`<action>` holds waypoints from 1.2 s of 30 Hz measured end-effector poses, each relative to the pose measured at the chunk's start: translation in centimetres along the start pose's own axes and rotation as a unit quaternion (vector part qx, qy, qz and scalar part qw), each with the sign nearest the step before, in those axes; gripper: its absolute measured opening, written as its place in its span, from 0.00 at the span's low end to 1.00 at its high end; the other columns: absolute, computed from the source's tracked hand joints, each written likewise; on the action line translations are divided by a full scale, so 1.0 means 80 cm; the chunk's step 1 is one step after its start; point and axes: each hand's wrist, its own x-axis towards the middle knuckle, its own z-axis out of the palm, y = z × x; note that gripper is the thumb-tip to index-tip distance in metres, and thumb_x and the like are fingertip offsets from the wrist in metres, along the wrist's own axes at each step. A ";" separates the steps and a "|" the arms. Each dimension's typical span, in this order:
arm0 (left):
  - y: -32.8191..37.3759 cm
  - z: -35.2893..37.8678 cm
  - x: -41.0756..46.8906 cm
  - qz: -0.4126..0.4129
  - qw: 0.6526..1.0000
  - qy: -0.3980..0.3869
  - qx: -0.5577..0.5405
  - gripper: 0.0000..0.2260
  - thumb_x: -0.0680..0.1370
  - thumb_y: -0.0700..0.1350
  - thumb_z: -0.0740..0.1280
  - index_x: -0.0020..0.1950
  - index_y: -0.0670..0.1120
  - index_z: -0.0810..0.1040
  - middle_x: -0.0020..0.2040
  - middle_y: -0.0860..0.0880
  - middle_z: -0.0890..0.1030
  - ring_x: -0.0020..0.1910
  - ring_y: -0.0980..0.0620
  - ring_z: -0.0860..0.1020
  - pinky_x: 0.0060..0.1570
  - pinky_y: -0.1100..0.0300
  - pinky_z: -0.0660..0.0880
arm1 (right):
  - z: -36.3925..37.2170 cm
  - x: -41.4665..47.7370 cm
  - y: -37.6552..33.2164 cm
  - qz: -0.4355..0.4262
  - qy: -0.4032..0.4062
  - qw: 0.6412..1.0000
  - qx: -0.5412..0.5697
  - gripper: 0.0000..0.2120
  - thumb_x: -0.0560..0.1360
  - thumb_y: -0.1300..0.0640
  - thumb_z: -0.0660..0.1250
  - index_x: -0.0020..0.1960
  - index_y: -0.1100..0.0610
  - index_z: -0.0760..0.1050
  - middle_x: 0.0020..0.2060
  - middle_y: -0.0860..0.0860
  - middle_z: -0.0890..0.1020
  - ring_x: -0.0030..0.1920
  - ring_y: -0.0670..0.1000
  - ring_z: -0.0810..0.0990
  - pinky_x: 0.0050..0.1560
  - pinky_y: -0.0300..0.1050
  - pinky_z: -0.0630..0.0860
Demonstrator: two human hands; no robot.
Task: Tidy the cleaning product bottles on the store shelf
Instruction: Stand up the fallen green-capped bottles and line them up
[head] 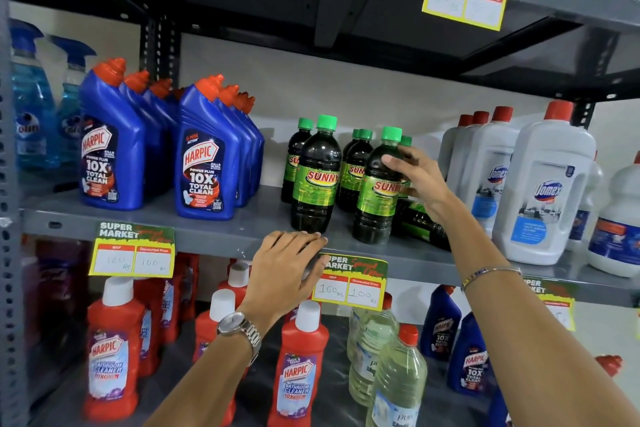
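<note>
Several dark Sunny bottles with green caps stand in the middle of the grey shelf (214, 229). My right hand (420, 180) grips the front right Sunny bottle (375, 198) at its shoulder; it stands upright. Behind it another Sunny bottle (420, 224) lies on its side, partly hidden by my wrist. A second front Sunny bottle (315, 180) stands to the left. My left hand (287, 270) rests flat on the shelf's front edge just below that bottle, holding nothing.
Blue Harpic bottles (204, 159) stand in rows to the left, white Domex bottles (545, 191) to the right. Blue spray bottles (31, 118) are at far left. The lower shelf holds red Harpic bottles (298, 367) and clear bottles (398, 381). Price tags (133, 250) hang on the edge.
</note>
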 end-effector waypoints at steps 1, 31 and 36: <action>0.000 0.000 0.000 0.000 1.000 -0.001 -0.002 0.15 0.76 0.53 0.59 0.56 0.48 0.80 0.52 0.52 0.83 0.50 0.53 0.79 0.54 0.59 0.66 | -0.001 0.001 0.001 -0.003 0.006 1.000 -0.006 0.24 0.72 0.53 0.69 0.66 0.57 0.69 0.57 0.53 0.77 0.55 0.51 0.77 0.44 0.42 0.75; 0.120 0.050 0.028 0.035 0.999 0.010 0.008 0.15 0.77 0.52 0.62 0.59 0.48 0.78 0.57 0.51 0.81 0.55 0.52 0.78 0.55 0.54 0.72 | -0.079 0.007 0.077 0.047 -0.056 0.853 -0.516 0.36 0.66 0.36 0.68 0.65 0.58 0.68 0.60 0.59 0.78 0.60 0.60 0.76 0.59 0.51 0.72; 0.121 0.050 0.029 0.028 0.999 0.019 0.011 0.15 0.76 0.53 0.64 0.58 0.48 0.79 0.55 0.52 0.82 0.54 0.53 0.78 0.55 0.56 0.72 | -0.082 -0.015 0.080 -0.008 0.095 0.927 -0.363 0.35 0.67 0.40 0.69 0.68 0.56 0.66 0.59 0.61 0.77 0.61 0.62 0.74 0.56 0.53 0.71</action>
